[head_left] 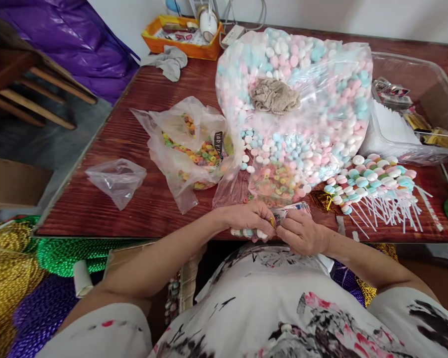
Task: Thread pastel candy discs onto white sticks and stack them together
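At the table's front edge, my left hand is closed in a pinch, with a short gold tie showing at its fingertips. Right beside it, my right hand is closed too, its fingertips almost meeting the left ones; what they grip is hidden. A printed packet sticks out behind the right hand's knuckles. Beneath the left hand lies a row of pastel candy-like pieces. Just beyond, a clear bag of small coloured rings rests against a big bag of pastel discs.
Rightward lie pastel discs on white sticks and a clear plastic bin. To the left are an opened bag of coloured rings and a crumpled clear bag. An orange tray stands at the back.
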Demonstrator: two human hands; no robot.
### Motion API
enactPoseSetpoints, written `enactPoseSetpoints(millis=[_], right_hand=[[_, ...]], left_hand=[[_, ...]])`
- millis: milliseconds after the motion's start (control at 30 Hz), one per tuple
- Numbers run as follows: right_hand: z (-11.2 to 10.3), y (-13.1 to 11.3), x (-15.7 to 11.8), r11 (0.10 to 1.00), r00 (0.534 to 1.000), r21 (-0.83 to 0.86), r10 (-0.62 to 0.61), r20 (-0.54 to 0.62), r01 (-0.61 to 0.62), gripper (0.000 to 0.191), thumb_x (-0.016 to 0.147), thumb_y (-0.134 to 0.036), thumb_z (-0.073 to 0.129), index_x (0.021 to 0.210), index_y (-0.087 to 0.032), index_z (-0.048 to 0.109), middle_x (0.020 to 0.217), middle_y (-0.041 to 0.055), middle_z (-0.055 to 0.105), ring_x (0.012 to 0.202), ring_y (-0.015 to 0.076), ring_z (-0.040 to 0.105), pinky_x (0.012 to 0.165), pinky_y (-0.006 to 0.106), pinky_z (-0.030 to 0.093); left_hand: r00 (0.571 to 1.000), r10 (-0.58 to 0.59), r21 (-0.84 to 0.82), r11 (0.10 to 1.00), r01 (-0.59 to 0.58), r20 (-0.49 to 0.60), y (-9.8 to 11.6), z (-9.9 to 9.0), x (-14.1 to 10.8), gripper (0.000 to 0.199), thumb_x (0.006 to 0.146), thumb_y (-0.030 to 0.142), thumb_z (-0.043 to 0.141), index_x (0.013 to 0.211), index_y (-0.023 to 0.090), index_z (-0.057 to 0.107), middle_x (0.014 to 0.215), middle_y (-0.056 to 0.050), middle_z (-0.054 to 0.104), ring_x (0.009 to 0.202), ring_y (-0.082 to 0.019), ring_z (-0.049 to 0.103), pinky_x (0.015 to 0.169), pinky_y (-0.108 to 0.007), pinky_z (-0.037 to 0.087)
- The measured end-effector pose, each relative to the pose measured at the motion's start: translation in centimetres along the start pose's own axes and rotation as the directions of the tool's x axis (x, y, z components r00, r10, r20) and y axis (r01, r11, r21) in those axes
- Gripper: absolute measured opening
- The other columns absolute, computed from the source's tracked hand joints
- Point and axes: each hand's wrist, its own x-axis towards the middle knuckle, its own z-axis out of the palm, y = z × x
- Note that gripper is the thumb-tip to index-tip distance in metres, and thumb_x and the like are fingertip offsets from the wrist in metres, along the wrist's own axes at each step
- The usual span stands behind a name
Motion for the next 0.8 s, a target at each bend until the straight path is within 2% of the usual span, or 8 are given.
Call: enactPoseSetpoints(millis=[133, 367, 500, 633, 700, 733, 767, 800], right_hand=[[-0.2, -0.4, 0.3, 0.992, 0.992, -0.011, -0.125, -0.024, 0.125, 0.023, 0.091, -0.013, 0.048, 0.108, -0.02, 0.062, 0.079, 0.0059, 0.06, 0.071, 0.0189, 0.05, 0.063, 0.037, 0.045], [-0.5, -0.1, 1.2, 0.959, 0.959, 0.001, -0.284, 0.01, 0.284, 0.011, 0.092, -0.018, 0.053, 0.093, -0.02, 0.064, 0.081, 0.0057, 0.064, 0.069, 0.0161, 0.053, 0.059, 0.034, 0.043], [-1.3, -0.3, 2.2, 0.97, 0.97, -0.066, -0.231, 0.082, 0.236, 0.015, 0.095, -0.021, 0.049, 0.09, -0.022, 0.063, 0.079, 0.0038, 0.065, 0.068, 0.0152, 0.052, 0.058, 0.033, 0.038], [-3.4, -1.2, 3.6, 0.971, 0.988, -0.182, -0.143, 0.067, 0.153, 0.011, 0.093, -0.017, 0.054, 0.086, -0.021, 0.061, 0.093, 0.0061, 0.068, 0.088, 0.0194, 0.056, 0.072, 0.037, 0.041], [-4.1, -1.7, 4.1, 0.957, 0.989, -0.254, -0.124, 0.079, 0.141, 0.01, 0.092, -0.016, 0.055, 0.084, -0.021, 0.06, 0.094, 0.0058, 0.068, 0.089, 0.0203, 0.055, 0.075, 0.039, 0.039], [-4.3, -1.7, 4.3, 0.948, 0.988, -0.284, -0.119, 0.099, 0.142, 0.01, 0.092, -0.016, 0.055, 0.083, -0.021, 0.059, 0.088, 0.0046, 0.067, 0.083, 0.0195, 0.053, 0.073, 0.038, 0.038], [-4.3, -1.5, 4.4, 0.941, 0.988, -0.311, -0.102, 0.116, 0.134, 0.011, 0.092, -0.016, 0.055, 0.082, -0.02, 0.058, 0.08, 0.0033, 0.064, 0.075, 0.0184, 0.049, 0.069, 0.037, 0.036], [-4.1, -1.1, 4.5, 0.937, 0.991, -0.335, -0.069, 0.115, 0.104, 0.013, 0.091, -0.015, 0.053, 0.08, -0.02, 0.057, 0.072, 0.0023, 0.06, 0.069, 0.0174, 0.045, 0.065, 0.036, 0.033]], left_hand=[[0.981, -0.102, -0.115, 0.986, 0.122, 0.168, -0.7, -0.1, 0.1, 0.016, 0.067, 0.03, 0.078, 0.061, 0.016, 0.071, 0.057, -0.003, 0.067, 0.042, -0.011, 0.053, 0.037, -0.02, 0.04], [0.959, -0.084, -0.107, 0.987, 0.117, 0.272, -0.9, 0.7, 0.6, 0.025, 0.058, 0.036, 0.089, 0.064, 0.017, 0.074, 0.058, -0.004, 0.069, 0.044, -0.015, 0.058, 0.038, -0.024, 0.048], [0.959, 0.003, -0.082, 0.996, 0.021, 0.283, -0.1, 0.9, 0.6, 0.03, 0.056, 0.037, 0.09, 0.071, 0.016, 0.075, 0.064, -0.004, 0.072, 0.052, -0.019, 0.062, 0.043, -0.028, 0.051], [0.97, 0.112, 0.193, 0.969, -0.155, 0.218, 2.1, -1.3, -1.4, 0.035, 0.058, 0.04, 0.089, 0.075, 0.014, 0.074, 0.067, 0.0, 0.072, 0.059, -0.015, 0.061, 0.055, -0.024, 0.05], [0.98, 0.124, 0.417, 0.891, -0.18, 0.157, 4.0, -2.3, -3.3, 0.038, 0.06, 0.042, 0.088, 0.078, 0.013, 0.074, 0.067, 0.002, 0.07, 0.061, -0.014, 0.059, 0.058, -0.022, 0.048], [0.985, 0.14, 0.553, 0.815, -0.171, 0.098, 5.0, -2.4, -4.4, 0.038, 0.063, 0.043, 0.086, 0.082, 0.013, 0.074, 0.069, 0.002, 0.069, 0.063, -0.014, 0.059, 0.061, -0.022, 0.048], [0.983, 0.184, 0.7, 0.699, -0.144, 0.019, 6.0, -1.9, -5.4, 0.036, 0.068, 0.043, 0.083, 0.087, 0.014, 0.074, 0.073, 0.001, 0.069, 0.068, -0.015, 0.06, 0.066, -0.023, 0.048], [0.959, 0.271, 0.84, 0.536, -0.082, -0.079, 6.9, -1.0, -6.2, 0.031, 0.075, 0.041, 0.078, 0.091, 0.015, 0.072, 0.078, 0.0, 0.068, 0.074, -0.016, 0.059, 0.07, -0.025, 0.048]])
